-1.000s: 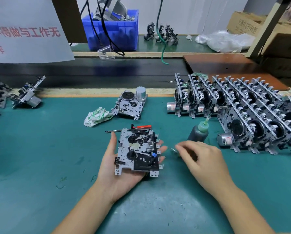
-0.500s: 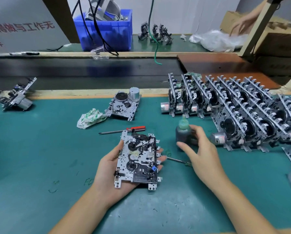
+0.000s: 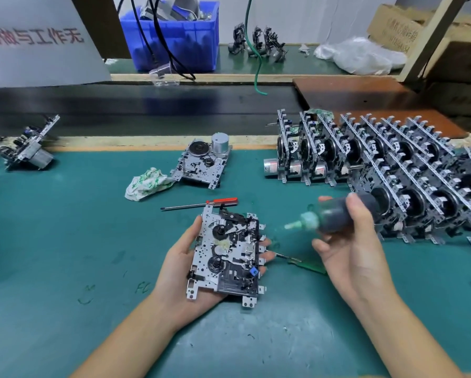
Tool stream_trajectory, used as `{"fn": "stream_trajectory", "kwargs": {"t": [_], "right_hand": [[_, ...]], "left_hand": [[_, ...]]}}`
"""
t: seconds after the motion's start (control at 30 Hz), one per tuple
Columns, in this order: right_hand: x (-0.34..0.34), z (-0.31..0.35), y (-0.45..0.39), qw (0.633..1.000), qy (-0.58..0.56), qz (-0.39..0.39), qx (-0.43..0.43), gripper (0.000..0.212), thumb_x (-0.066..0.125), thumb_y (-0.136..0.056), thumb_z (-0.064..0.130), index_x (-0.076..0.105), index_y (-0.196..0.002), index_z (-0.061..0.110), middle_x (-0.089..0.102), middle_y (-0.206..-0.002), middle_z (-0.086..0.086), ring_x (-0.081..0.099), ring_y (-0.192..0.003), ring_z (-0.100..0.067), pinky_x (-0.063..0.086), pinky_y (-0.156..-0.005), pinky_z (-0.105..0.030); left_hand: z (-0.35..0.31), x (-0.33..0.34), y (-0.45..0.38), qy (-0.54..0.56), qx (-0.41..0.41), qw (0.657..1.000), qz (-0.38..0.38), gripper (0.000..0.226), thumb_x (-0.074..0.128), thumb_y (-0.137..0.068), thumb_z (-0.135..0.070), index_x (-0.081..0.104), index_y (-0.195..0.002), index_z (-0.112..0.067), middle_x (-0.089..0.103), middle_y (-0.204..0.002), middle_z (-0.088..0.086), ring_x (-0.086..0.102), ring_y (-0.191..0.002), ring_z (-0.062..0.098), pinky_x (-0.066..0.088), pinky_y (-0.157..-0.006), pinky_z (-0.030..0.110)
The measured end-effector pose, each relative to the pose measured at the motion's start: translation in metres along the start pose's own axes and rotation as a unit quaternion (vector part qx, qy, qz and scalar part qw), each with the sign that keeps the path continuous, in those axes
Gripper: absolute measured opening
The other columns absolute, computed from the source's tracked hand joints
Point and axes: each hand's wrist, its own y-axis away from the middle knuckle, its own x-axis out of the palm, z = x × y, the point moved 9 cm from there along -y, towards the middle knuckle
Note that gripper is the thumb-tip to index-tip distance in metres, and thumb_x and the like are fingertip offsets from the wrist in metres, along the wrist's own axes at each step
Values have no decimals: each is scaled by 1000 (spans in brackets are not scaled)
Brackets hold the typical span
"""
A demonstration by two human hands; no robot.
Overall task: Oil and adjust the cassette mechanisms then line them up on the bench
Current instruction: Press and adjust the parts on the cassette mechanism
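Your left hand (image 3: 185, 271) cradles a cassette mechanism (image 3: 227, 253) above the near bench (image 3: 65, 268), fingers curled round its edges. Your right hand (image 3: 349, 241) grips the oil bottle (image 3: 335, 215), nozzle pointing left toward it.

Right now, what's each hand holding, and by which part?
Left hand cradles a cassette mechanism from beneath, thumb on its left edge. Right hand grips the oil bottle round its dark body, nozzle pointing toward the mechanism.
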Motion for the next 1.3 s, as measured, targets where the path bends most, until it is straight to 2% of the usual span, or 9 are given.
{"fn": "stream_trajectory", "kwargs": {"t": [0.17,0.27,0.37,0.5,0.67,0.87,0.97,1.3], "right_hand": [[7,-3,5,994,111,-7,-19,40,65,-62,44,57,-83,11,63,-65,1,55,-52,-8,43,-38,-19],[4,-1,4,990,134,-35,-40,42,66,-59,47,58,-79,11,63,-65,0,56,-50,-10,45,-41,-20],[2,1,4,985,154,-53,-57,41,66,-58,48,59,-76,12,64,-65,1,59,-51,-12,46,-41,-22],[5,1,4,982,174,-41,-62,40,67,-60,46,59,-77,11,65,-65,2,60,-53,-11,46,-41,-22],[6,0,3,979,185,-36,-71,33,68,-60,44,61,-71,14,64,-65,-1,59,-54,-13,45,-39,-23],[5,0,2,978,189,-34,-76,32,67,-61,43,61,-73,13,64,-66,-1,59,-55,-14,45,-40,-23],[7,0,2,979,186,-26,-78,32,67,-63,42,60,-72,12,63,-65,-1,56,-52,-14,45,-39,-23],[6,1,2,980,181,-25,-75,38,67,-62,42,59,-76,8,63,-65,0,56,-50,-12,44,-40,-23]], "left_hand": [[-1,1,1,-6,1,1000,-7,62,57,-80,-47,63,-121,-1,54,-131,27,52,-120,46,38,-102,59],[0,2,1,1,-2,1000,-3,63,56,-81,-48,63,-121,0,54,-130,29,53,-118,47,42,-99,58],[0,7,2,-2,-1,1000,15,60,65,-81,-42,61,-123,1,52,-131,30,53,-118,48,42,-100,58],[-1,10,2,-9,-5,1000,25,65,79,-70,-36,63,-121,1,53,-131,29,53,-117,48,39,-101,59],[-1,13,3,-5,-8,1000,21,68,83,-65,-33,63,-120,1,53,-131,31,53,-116,49,38,-99,61],[2,8,3,4,-16,1000,11,59,68,-77,-40,63,-120,1,54,-130,30,54,-116,48,38,-100,61],[1,7,3,10,-16,1000,15,61,71,-75,-38,62,-121,1,52,-132,31,52,-118,49,37,-101,61],[2,4,2,8,-17,1000,22,59,62,-82,-41,61,-124,1,50,-134,29,49,-122,49,36,-104,59]]}}
